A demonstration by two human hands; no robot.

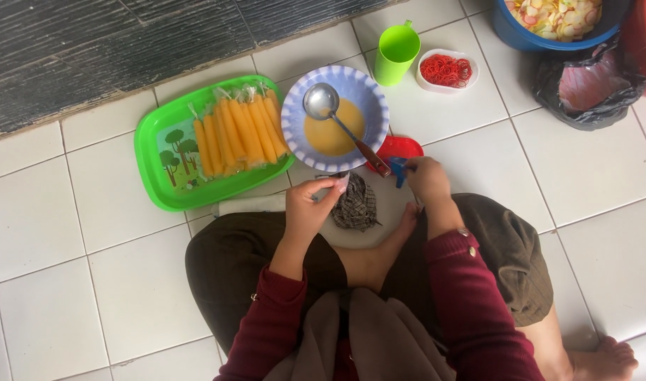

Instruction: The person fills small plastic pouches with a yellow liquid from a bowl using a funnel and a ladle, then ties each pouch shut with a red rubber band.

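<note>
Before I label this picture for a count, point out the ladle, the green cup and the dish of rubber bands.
ladle (321, 101), head view, on its round metal scoop.
green cup (397, 51), head view, on its side wall.
dish of rubber bands (471, 60), head view, on its white rim.

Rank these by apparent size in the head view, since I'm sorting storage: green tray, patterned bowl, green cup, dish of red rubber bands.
1. Green tray
2. Patterned bowl
3. Green cup and dish of red rubber bands: too alike to rank.

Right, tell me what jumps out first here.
The green tray at left, lined with orange filled tubes, catches the eye first. Beside it sits a blue-rimmed bowl of orange liquid with a ladle. Behind, a dish of red rubber bands.
</note>
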